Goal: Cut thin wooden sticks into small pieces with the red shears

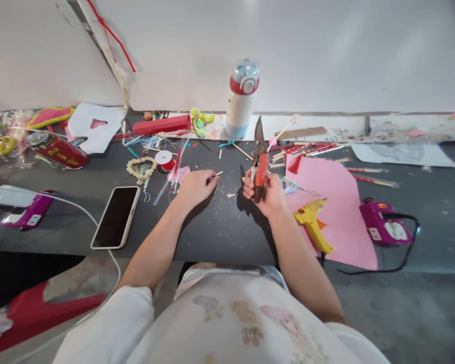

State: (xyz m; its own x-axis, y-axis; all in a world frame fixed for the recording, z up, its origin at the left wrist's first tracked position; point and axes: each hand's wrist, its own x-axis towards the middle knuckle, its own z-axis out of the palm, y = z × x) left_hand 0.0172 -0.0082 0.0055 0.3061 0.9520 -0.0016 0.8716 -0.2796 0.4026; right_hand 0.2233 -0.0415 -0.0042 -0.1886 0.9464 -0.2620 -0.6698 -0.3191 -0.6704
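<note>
My right hand (267, 194) is wrapped round the red handles of a pair of cutting shears (259, 151), whose dark blades point up and away from me. My left hand (195, 186) rests on the dark table (220, 227) with its fingers pinched on a short thin wooden stick (217, 174). Small wood chips lie scattered on the table between both hands.
A pink paper sheet (333, 202) with a yellow glue gun (311, 222) lies to the right, next to a purple device (382, 222). A phone (116, 216) lies to the left. At the back are a white bottle (241, 101), a red spool (165, 160) and several red sticks (311, 149).
</note>
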